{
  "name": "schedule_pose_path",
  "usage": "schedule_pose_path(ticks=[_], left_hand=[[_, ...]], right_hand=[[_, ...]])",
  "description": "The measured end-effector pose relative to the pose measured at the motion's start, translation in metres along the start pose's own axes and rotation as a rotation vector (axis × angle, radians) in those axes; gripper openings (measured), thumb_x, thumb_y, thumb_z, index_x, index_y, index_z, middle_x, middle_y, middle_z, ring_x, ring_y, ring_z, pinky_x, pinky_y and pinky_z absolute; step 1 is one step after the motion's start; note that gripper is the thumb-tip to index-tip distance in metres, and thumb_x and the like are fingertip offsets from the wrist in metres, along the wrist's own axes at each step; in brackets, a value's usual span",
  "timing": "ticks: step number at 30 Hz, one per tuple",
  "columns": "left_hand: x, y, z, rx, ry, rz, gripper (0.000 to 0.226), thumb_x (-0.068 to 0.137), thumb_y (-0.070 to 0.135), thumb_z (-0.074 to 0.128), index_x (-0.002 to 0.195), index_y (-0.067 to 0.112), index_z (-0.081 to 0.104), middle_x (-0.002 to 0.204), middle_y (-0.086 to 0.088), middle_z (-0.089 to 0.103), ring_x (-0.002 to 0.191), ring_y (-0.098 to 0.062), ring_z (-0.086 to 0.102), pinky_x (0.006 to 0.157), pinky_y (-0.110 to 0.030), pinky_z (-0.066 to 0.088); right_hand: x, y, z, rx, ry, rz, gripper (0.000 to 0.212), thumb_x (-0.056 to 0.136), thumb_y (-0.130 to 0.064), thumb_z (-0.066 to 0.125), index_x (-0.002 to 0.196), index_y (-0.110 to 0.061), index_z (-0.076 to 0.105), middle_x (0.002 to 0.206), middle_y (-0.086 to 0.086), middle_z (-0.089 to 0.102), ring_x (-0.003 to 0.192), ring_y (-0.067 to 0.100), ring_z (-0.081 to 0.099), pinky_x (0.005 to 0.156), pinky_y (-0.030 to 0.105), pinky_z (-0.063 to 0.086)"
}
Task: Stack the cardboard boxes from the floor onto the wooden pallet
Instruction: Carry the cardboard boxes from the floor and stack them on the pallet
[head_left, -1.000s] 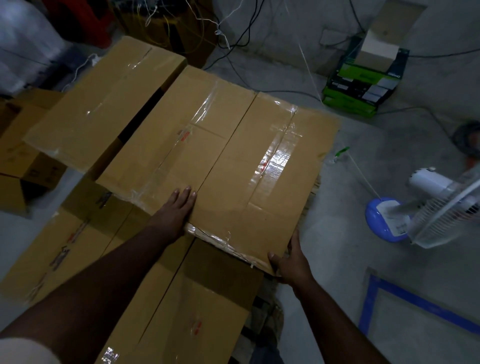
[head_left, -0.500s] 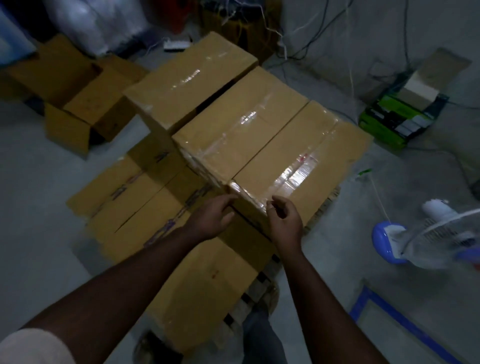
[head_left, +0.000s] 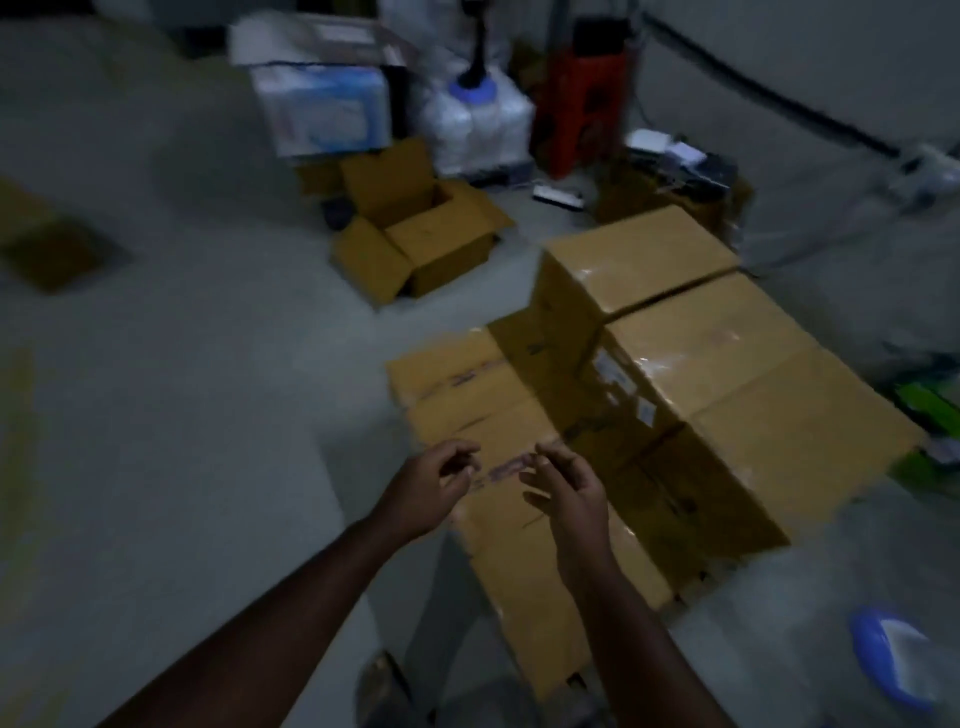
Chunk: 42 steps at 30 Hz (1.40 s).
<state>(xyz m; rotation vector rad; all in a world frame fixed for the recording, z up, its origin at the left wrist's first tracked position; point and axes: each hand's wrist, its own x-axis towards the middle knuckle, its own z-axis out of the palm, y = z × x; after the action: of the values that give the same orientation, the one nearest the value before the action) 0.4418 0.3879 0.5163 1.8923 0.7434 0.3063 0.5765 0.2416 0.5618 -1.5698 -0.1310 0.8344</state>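
Dim, motion-blurred frame. Landmark: the near upper box (head_left: 748, 384), a large taped cardboard box in the top layer of the stack.

Concrete floor (head_left: 171, 415) takes up most of the view, left of the landmark.

Lower layer of flat taped boxes (head_left: 467, 395) sits under and to the left of the landmark, running toward the camera; its top is exposed on the left side. A sliver of what may be the wooden pallet (head_left: 691, 592) shows at the stack's near right base, too blurred to be sure.

Far upper box (head_left: 634, 260) lies just beyond the landmark, on the same layer, a dark narrow gap between them.

Open empty box (head_left: 415, 228) stands on the floor, well beyond and left of the landmark, flaps up.

White wrapped bundles (head_left: 478, 124), a red item (head_left: 587, 104) and a pale blue-white carton (head_left: 322, 109) are clustered against the far wall, behind the landmark.

Blue fan base (head_left: 893, 660) on the floor, near-right of the landmark.

Left hand (head_left: 431, 488) hovers over the lower layer, left of the landmark: fingers loosely curled, gripping nothing. Right hand (head_left: 566, 493) just beside it, fingers relaxed and slightly spread, also empty. Whether either touches the cardboard below cannot be told.
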Motion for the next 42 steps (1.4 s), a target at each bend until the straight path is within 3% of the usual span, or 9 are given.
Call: schedule_pose_path(ticks=[5, 8, 12, 17, 27, 31, 39, 42], left_hand=[[-0.098, -0.062, -0.119, -0.045, 0.32, -0.182, 0.029, 0.093, 0.021, 0.066, 0.122, 0.015, 0.069, 0.105, 0.003, 0.076, 0.095, -0.008, 0.072, 0.088, -0.032, 0.058], [-0.155, -0.085, -0.166, -0.089, 0.476, -0.246, 0.028, 0.097, 0.017, 0.064, 0.125, 0.013, 0.068, 0.109, 0.001, 0.075, 0.097, -0.009, 0.072, 0.088, -0.028, 0.057], [-0.233, -0.111, -0.2, -0.126, 0.663, -0.343, 0.027, 0.098, 0.009, 0.063, 0.124, 0.012, 0.068, 0.106, 0.003, 0.075, 0.1, -0.003, 0.071, 0.092, -0.028, 0.057], [-0.32, -0.131, -0.215, -0.165, 0.868, -0.491, 0.024, 0.096, 0.012, 0.065, 0.117, 0.023, 0.069, 0.104, 0.002, 0.076, 0.101, -0.01, 0.072, 0.095, -0.041, 0.058], [-0.444, -0.116, -0.186, -0.272, 1.441, -0.624, 0.022, 0.087, 0.035, 0.067, 0.108, 0.035, 0.068, 0.105, 0.001, 0.077, 0.1, -0.019, 0.074, 0.094, -0.05, 0.058], [-0.509, -0.108, -0.167, -0.294, 1.613, -0.725, 0.023, 0.086, 0.025, 0.067, 0.106, 0.036, 0.068, 0.104, -0.001, 0.077, 0.097, -0.019, 0.074, 0.092, -0.052, 0.058], [-0.666, -0.119, -0.139, -0.351, 1.845, -0.819, 0.038, 0.086, 0.031, 0.062, 0.121, 0.017, 0.068, 0.107, -0.003, 0.076, 0.098, -0.014, 0.073, 0.092, -0.044, 0.059], [-0.743, -0.141, -0.132, -0.376, 1.876, -0.837, 0.029, 0.092, 0.024, 0.064, 0.12, 0.018, 0.068, 0.106, -0.001, 0.076, 0.098, -0.013, 0.073, 0.092, -0.047, 0.058]], right_hand=[[-0.037, 0.007, 0.149, -0.086, -0.295, -0.001, 0.012, 0.101, -0.004, 0.06, 0.111, -0.007, 0.066, 0.103, 0.013, 0.072, 0.087, 0.023, 0.065, 0.07, 0.03, 0.051], [-0.06, 0.021, 0.216, -0.15, -0.46, 0.004, 0.011, 0.1, -0.005, 0.062, 0.106, -0.013, 0.068, 0.101, 0.01, 0.072, 0.084, 0.023, 0.066, 0.07, 0.029, 0.052], [-0.091, 0.048, 0.281, -0.249, -0.639, 0.065, 0.014, 0.101, -0.009, 0.062, 0.113, -0.011, 0.068, 0.107, 0.01, 0.076, 0.088, 0.022, 0.07, 0.073, 0.029, 0.055], [-0.138, 0.091, 0.345, -0.335, -0.855, 0.171, 0.015, 0.1, -0.013, 0.066, 0.114, -0.012, 0.07, 0.109, 0.007, 0.078, 0.093, 0.023, 0.073, 0.079, 0.035, 0.057], [-0.249, 0.137, 0.41, -0.584, -1.351, 0.213, 0.017, 0.099, -0.015, 0.066, 0.115, -0.01, 0.068, 0.109, 0.009, 0.077, 0.091, 0.023, 0.071, 0.082, 0.039, 0.055], [-0.318, 0.161, 0.419, -0.69, -1.551, 0.222, 0.019, 0.099, -0.017, 0.066, 0.117, -0.011, 0.067, 0.109, 0.007, 0.077, 0.093, 0.023, 0.071, 0.084, 0.038, 0.055], [-0.475, 0.241, 0.428, -0.848, -1.761, 0.2, 0.016, 0.097, -0.021, 0.069, 0.113, -0.017, 0.068, 0.109, 0.006, 0.078, 0.096, 0.023, 0.073, 0.084, 0.038, 0.056], [-0.545, 0.282, 0.431, -0.878, -1.768, 0.205, 0.015, 0.097, -0.02, 0.068, 0.112, -0.017, 0.069, 0.111, 0.007, 0.077, 0.096, 0.024, 0.072, 0.084, 0.039, 0.056]])
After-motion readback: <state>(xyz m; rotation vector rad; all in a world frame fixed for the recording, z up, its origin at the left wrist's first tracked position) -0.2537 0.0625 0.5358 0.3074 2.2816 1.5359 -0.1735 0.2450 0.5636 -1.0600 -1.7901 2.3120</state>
